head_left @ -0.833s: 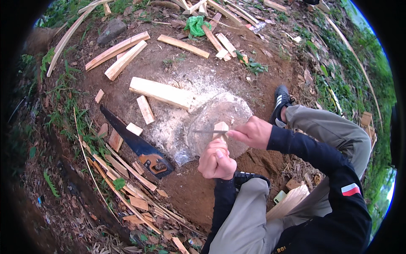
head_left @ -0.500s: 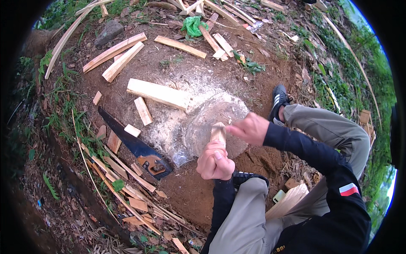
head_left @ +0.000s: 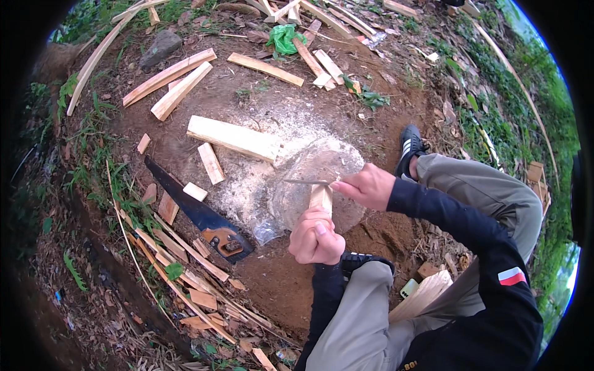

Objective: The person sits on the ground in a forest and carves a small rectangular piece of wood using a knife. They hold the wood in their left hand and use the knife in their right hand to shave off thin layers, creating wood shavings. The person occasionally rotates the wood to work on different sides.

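Note:
My left hand is closed around a short wooden block, whose pale end sticks up out of the fist over the round stump. Pinched in my right hand is a thin grey blade, a slim file or a knife; I cannot tell which. It points left and lies across the upper end of the block. The right hand hides its handle.
A handsaw lies on the ground to the left. Beyond the stump are a thick plank, sawdust, and several loose wood strips. A green plastic bag is at the far side. A phone and a wood block sit by my legs.
The thin blade now shows stretched leftward across the block's end; half a second ago it could not be made out. My right hand has turned slightly, while the left keeps its grip.

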Action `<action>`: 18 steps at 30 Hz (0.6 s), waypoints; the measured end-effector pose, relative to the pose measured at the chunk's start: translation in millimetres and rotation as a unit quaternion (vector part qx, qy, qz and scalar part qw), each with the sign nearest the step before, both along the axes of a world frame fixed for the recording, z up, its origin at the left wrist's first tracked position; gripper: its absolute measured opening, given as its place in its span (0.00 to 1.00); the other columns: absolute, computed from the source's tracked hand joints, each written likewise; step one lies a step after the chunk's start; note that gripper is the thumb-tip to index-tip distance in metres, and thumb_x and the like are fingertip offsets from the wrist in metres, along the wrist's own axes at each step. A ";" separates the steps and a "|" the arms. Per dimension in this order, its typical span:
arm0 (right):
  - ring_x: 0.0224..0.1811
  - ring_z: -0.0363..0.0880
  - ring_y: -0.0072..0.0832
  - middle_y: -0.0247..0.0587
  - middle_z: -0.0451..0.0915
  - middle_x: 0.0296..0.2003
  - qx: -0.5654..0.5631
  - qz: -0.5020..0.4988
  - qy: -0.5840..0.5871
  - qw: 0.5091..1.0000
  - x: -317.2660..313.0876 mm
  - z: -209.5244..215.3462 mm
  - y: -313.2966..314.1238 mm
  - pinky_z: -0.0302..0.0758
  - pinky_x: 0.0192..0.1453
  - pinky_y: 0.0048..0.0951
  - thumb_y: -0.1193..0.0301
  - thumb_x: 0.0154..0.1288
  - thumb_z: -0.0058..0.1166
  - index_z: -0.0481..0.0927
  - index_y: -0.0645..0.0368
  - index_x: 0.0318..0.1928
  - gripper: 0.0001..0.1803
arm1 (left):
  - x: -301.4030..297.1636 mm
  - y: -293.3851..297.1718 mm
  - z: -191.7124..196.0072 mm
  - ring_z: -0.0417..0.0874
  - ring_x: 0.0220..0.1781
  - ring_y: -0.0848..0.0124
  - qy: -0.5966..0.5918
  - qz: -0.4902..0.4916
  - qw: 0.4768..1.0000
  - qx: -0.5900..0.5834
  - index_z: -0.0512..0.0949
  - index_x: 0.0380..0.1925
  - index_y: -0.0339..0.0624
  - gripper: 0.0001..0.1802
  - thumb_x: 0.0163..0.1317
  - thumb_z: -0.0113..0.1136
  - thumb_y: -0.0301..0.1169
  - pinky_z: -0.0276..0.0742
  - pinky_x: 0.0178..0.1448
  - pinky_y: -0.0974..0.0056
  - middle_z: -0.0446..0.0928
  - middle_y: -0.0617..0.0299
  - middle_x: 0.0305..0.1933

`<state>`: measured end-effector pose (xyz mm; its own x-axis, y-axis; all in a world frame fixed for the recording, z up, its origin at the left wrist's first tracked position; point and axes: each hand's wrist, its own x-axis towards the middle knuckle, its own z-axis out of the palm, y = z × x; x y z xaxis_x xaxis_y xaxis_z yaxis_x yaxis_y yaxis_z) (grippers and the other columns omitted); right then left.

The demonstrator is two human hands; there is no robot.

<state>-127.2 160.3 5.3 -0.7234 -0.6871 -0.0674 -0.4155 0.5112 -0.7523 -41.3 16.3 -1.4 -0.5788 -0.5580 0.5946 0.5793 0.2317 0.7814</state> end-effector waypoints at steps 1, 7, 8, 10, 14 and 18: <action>0.17 0.75 0.48 0.52 0.72 0.14 -0.018 0.017 0.001 1.000 4.5 -1.8 3.1 0.73 0.25 0.44 0.61 0.76 0.51 0.81 0.63 0.27 0.21 | -1.4 0.7 0.3 0.72 0.15 0.66 0.009 -0.001 1.000 0.009 0.63 0.11 0.31 0.17 0.60 0.47 0.19 0.80 0.25 0.57 0.69 0.55 0.13; 0.17 0.76 0.48 0.52 0.72 0.14 0.025 0.031 0.047 0.998 -3.9 -0.9 6.8 0.72 0.26 0.45 0.60 0.76 0.50 0.79 0.62 0.25 0.23 | -3.3 3.9 3.5 0.72 0.15 0.65 0.009 0.001 1.000 0.001 0.61 0.10 0.31 0.18 0.59 0.48 0.19 0.79 0.24 0.58 0.69 0.55 0.13; 0.17 0.76 0.47 0.51 0.72 0.14 -0.001 0.031 0.016 0.999 1.9 3.6 -0.4 0.72 0.25 0.45 0.59 0.76 0.50 0.80 0.62 0.26 0.23 | -2.4 -1.4 2.8 0.72 0.15 0.65 0.013 0.002 1.000 -0.001 0.62 0.10 0.31 0.18 0.59 0.48 0.18 0.79 0.24 0.58 0.69 0.55 0.14; 0.17 0.76 0.47 0.50 0.72 0.14 0.018 0.078 0.023 0.997 8.4 17.0 -3.0 0.73 0.25 0.45 0.59 0.76 0.49 0.81 0.62 0.28 0.22 | 2.2 -1.9 0.9 0.73 0.16 0.64 0.016 -0.005 1.000 0.014 0.63 0.11 0.30 0.17 0.58 0.48 0.18 0.80 0.24 0.58 0.70 0.55 0.14; 0.16 0.75 0.46 0.50 0.73 0.14 0.058 0.045 0.035 0.997 -9.8 0.9 7.9 0.73 0.24 0.45 0.59 0.76 0.50 0.81 0.61 0.26 0.23 | -1.8 2.5 3.6 0.76 0.17 0.61 0.021 -0.033 0.998 -0.056 0.65 0.11 0.30 0.15 0.56 0.48 0.17 0.81 0.26 0.57 0.71 0.54 0.16; 0.16 0.75 0.47 0.49 0.73 0.15 -0.007 0.098 0.031 0.995 7.2 25.4 0.3 0.73 0.24 0.45 0.60 0.77 0.49 0.80 0.61 0.25 0.23 | -2.0 -0.4 3.0 0.75 0.17 0.63 0.036 -0.027 0.998 -0.054 0.65 0.11 0.31 0.15 0.56 0.48 0.18 0.81 0.26 0.57 0.71 0.54 0.15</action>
<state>-120.0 160.6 30.6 -0.5771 -0.8165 -0.0172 -0.5518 0.4054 -0.7288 -43.3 15.8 1.6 -0.5593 -0.4575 0.6913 0.6470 0.2803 0.7091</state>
